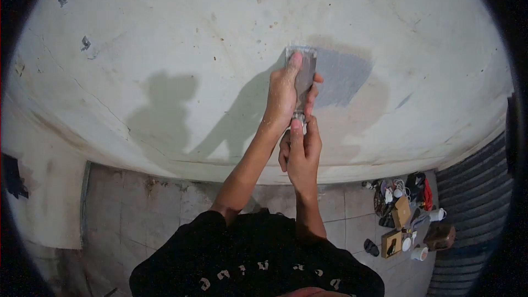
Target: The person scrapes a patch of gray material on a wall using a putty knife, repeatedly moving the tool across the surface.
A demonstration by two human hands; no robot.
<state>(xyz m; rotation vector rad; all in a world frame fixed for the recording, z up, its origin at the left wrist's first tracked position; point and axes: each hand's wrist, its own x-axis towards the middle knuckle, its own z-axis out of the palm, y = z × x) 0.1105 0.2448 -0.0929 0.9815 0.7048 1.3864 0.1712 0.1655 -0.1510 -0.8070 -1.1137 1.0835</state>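
Observation:
A flat metal scraper (306, 80) lies against the pale wall, its wide edge pointing up. My left hand (282, 94) is wrapped round its blade, the thumb along the front and fingertips showing at the right side. Just below, my right hand (301, 154) is closed on the scraper's lower end, thumb on top; most of that end is hidden by the fingers. Right beside the blade is a smooth grey patch (344, 77) on the wall. Pale dust specks cover my left hand and wrist.
The wall (181, 27) has stains, cracks and two chipped spots at upper left. On the tiled floor (352, 231) at lower right lie an open cardboard box (401, 210), bags, cables, cups and dark footwear (371, 247). A ribbed dark shutter (467, 203) stands at far right.

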